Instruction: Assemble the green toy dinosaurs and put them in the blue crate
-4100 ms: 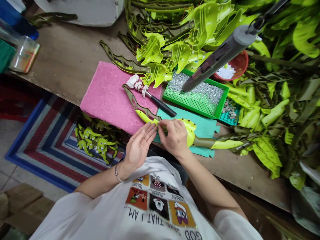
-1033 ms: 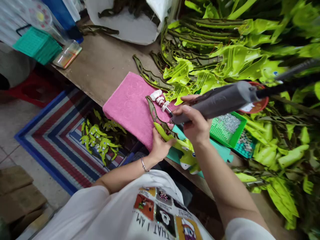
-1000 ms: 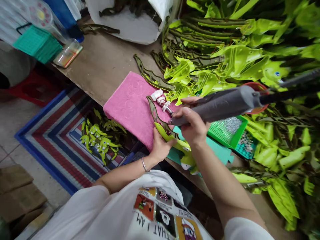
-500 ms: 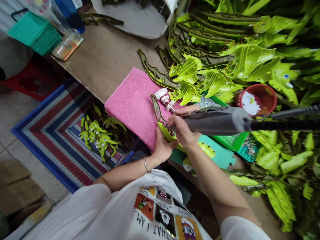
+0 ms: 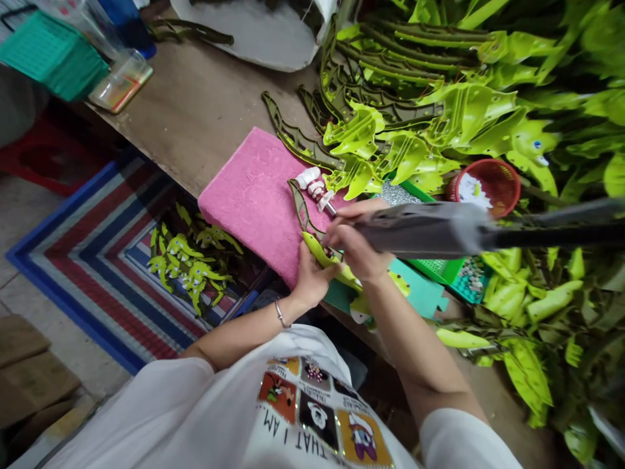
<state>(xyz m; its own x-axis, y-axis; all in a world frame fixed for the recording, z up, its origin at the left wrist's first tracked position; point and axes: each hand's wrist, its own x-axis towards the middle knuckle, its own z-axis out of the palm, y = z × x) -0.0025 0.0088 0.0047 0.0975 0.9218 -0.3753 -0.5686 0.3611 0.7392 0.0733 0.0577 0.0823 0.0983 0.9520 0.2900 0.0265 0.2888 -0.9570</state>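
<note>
My left hand (image 5: 312, 277) is closed on a lime-green plastic toy part (image 5: 316, 249) with a dark olive curved frame at its far end. The part lies at the edge of a pink cloth pad (image 5: 249, 189). Wrapped round a grey electric screwdriver (image 5: 415, 231), my right hand (image 5: 359, 244) presses close to the part. The driver's tip is hidden by my fingers. Beside that hand, a metal rod with white wrapping (image 5: 316, 187) lies on the pad.
Lime-green and olive parts (image 5: 469, 124) are heaped at the back right. A red basket (image 5: 510, 189) and a green tray of small screws (image 5: 400, 192) stand near the driver. Finished-looking parts (image 5: 195, 260) fill a striped-lined box (image 5: 92, 260) at lower left. A teal basket (image 5: 53, 55) stands upper left.
The view has shifted slightly, so most things sit a little further left. The screwdriver's body is more blurred now. Both hands keep their hold on the part and the driver.
</note>
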